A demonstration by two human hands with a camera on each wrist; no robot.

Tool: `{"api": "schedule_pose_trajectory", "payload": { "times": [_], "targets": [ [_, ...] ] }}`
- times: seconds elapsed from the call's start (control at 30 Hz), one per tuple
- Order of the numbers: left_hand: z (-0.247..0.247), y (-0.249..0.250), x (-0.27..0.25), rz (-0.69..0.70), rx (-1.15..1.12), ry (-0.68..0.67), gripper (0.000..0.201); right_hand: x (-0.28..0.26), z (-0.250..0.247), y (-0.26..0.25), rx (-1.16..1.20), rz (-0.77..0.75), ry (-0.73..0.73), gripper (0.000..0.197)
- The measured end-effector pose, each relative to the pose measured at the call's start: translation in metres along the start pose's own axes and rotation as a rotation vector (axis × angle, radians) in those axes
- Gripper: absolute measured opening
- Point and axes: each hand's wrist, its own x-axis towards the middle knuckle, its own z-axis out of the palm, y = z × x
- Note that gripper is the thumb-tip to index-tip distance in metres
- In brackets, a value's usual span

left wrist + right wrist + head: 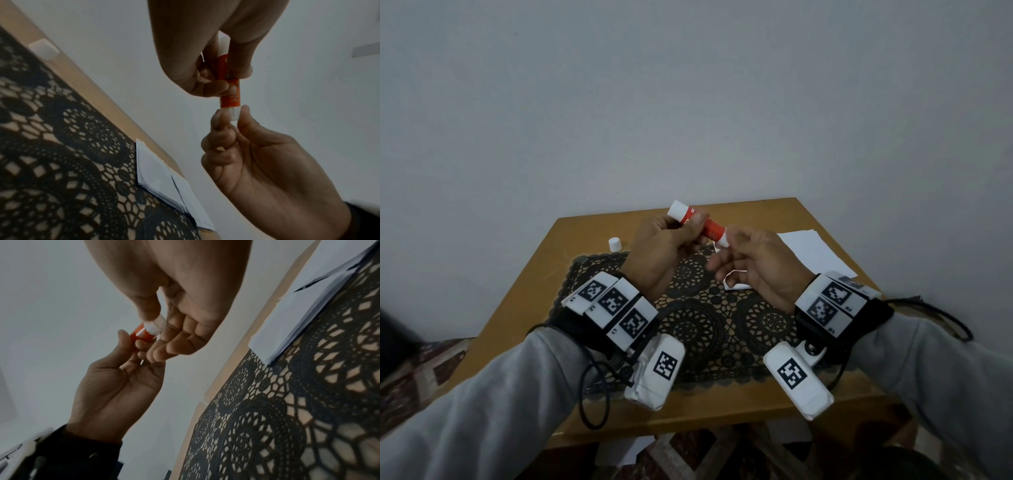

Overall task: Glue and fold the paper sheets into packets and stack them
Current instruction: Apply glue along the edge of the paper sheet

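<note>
An orange glue stick (pixel 707 229) with white ends hangs in the air above the table. My left hand (pixel 685 228) grips its orange body, fingers curled round it. My right hand (pixel 727 241) pinches the white lower end (pixel 233 113) between thumb and forefinger; the right wrist view shows that end (pixel 154 325) under the thumb. The stick's white cap (pixel 614 244) stands off on the table at the far left. A small folded paper packet (pixel 736 283) lies on the mat, partly hidden by my right hand. A stack of white sheets (pixel 815 255) lies at the far right.
A black lace mat (pixel 698 325) covers the middle of the small wooden table (pixel 585 240). A plain grey wall rises right behind the table. Patterned floor or rug shows below the table's left and front edges.
</note>
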Motion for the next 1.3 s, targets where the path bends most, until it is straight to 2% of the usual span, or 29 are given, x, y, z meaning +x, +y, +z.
{"api": "schedule_pose_trajectory", "payload": {
  "times": [0.1, 0.3, 0.47, 0.63, 0.73, 0.87, 0.93, 1.07, 1.3],
  "targets": [
    [0.002, -0.001, 0.0, 0.02, 0.027, -0.009, 0.012, -0.002, 0.002, 0.0, 0.032, 0.09, 0.001, 0.045],
    [-0.001, -0.005, -0.002, 0.018, 0.047, 0.011, 0.012, -0.004, -0.004, 0.003, 0.001, 0.0, -0.025, 0.019],
    [0.003, -0.006, -0.001, 0.037, 0.097, -0.001, 0.011, -0.005, -0.002, 0.004, 0.043, 0.113, -0.02, 0.043],
    [0.0, -0.008, -0.001, 0.038, 0.092, 0.02, 0.012, -0.006, -0.005, 0.009, 0.091, 0.036, -0.066, 0.03],
    [0.0, -0.006, -0.002, 0.046, 0.099, 0.005, 0.01, -0.005, -0.005, 0.01, 0.087, 0.05, -0.058, 0.026],
    [0.003, -0.006, -0.001, 0.055, 0.136, -0.006, 0.01, -0.004, -0.002, 0.009, 0.139, 0.164, -0.029, 0.044],
    [0.003, -0.006, -0.002, 0.039, 0.105, -0.004, 0.011, -0.005, -0.003, 0.01, 0.172, 0.138, -0.045, 0.04],
    [0.001, -0.008, -0.003, 0.031, 0.096, 0.008, 0.012, -0.006, -0.008, 0.009, 0.146, 0.054, -0.066, 0.018],
    [0.005, -0.01, -0.002, 0.039, 0.145, -0.008, 0.01, -0.007, -0.008, 0.01, 0.077, 0.113, -0.024, 0.04]
  ]
}}
